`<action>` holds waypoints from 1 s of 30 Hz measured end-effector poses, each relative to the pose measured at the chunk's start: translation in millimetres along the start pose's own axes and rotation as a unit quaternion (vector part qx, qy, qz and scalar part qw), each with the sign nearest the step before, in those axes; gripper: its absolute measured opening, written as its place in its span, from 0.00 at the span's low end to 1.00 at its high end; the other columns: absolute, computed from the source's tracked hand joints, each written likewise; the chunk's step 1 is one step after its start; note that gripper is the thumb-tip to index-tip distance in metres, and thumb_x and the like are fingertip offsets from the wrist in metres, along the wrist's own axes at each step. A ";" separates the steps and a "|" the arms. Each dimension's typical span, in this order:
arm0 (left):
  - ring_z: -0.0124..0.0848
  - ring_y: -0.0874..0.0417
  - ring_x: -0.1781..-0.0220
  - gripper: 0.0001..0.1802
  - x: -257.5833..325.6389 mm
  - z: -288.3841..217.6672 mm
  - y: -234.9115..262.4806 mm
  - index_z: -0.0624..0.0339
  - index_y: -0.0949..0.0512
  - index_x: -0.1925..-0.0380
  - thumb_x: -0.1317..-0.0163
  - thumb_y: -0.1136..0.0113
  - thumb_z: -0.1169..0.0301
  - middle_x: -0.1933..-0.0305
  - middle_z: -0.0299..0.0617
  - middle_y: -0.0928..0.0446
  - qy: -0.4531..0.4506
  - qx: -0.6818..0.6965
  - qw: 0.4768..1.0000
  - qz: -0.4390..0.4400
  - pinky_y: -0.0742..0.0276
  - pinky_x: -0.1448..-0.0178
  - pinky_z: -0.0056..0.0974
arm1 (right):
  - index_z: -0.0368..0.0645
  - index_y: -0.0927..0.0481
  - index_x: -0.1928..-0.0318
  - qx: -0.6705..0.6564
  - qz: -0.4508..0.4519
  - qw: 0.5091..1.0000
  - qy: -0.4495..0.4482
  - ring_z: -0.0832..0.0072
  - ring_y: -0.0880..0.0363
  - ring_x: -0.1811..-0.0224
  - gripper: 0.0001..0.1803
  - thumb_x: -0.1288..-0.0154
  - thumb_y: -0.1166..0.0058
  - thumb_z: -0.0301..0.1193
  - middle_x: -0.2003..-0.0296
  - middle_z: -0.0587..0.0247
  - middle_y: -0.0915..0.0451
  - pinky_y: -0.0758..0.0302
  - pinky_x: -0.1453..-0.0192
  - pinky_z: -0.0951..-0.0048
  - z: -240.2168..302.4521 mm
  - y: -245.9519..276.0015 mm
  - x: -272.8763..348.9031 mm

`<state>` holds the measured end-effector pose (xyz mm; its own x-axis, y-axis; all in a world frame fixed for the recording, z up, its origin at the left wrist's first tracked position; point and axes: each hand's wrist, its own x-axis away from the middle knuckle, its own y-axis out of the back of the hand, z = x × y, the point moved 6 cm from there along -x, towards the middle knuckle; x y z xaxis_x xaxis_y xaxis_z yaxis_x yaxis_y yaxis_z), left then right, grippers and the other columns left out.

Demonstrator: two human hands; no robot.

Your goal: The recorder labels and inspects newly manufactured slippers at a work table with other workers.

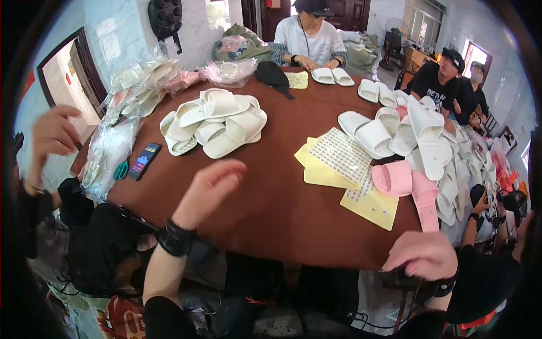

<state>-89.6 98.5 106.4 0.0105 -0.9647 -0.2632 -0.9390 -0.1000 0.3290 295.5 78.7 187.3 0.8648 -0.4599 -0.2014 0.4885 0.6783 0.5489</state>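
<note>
My left hand (212,189) hovers above the near part of the brown table, fingers curled together and nothing visible in them. A heap of white slippers (231,127) lies beyond it. At the near right table edge, my right hand (423,255) droops with loosely bent fingers apart and holds nothing I can see. Just past that hand are pink slippers (393,178). Yellow-backed sticker sheets (339,152) lie beside them, partly overlapping. More white slippers (372,135) are piled behind, up to the right edge. Both my wrists wear black bands.
Across the brown table (282,214), a person in white handles a pair of white slippers (333,76). A black cap (274,78), bagged slippers (141,85), a phone (144,161) and teal-handled scissors (121,170) lie leftward. Another person's hand (53,133) is raised at left. People sit right.
</note>
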 end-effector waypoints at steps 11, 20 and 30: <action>0.35 0.20 0.69 0.14 -83.7 160.5 102.0 0.67 0.25 0.57 0.38 0.45 0.68 0.67 0.45 0.21 0.246 0.037 0.947 -0.204 0.23 0.67 0.38 | 0.31 0.24 0.57 -0.287 -0.206 0.926 0.134 0.68 0.20 0.70 0.12 0.28 0.57 0.29 0.72 0.52 0.19 0.23 0.60 0.70 -20.1 35.5 -89.5; 0.40 0.16 0.63 0.18 -100.4 110.9 63.3 0.71 0.32 0.48 0.38 0.47 0.76 0.56 0.53 0.21 0.189 0.313 0.920 -0.140 0.19 0.65 0.38 | 0.34 0.22 0.56 -0.340 -0.208 0.916 0.051 0.73 0.20 0.69 0.12 0.26 0.56 0.29 0.71 0.58 0.19 0.24 0.61 0.73 -82.4 17.8 -133.3; 0.36 0.15 0.62 0.16 -79.8 -28.2 8.9 0.71 0.29 0.48 0.35 0.48 0.75 0.54 0.49 0.20 0.047 0.372 0.925 -0.065 0.16 0.63 0.37 | 0.38 0.28 0.42 -0.347 -0.220 0.911 0.030 0.77 0.21 0.63 0.18 0.27 0.51 0.34 0.58 0.58 0.19 0.24 0.61 0.75 -114.1 0.5 -157.4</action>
<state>-89.1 167.7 155.9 0.1372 -0.9767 -0.1652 -0.9038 -0.0552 -0.4243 172.8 216.8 126.7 0.5620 -0.7567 -0.3341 0.7268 0.6446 -0.2374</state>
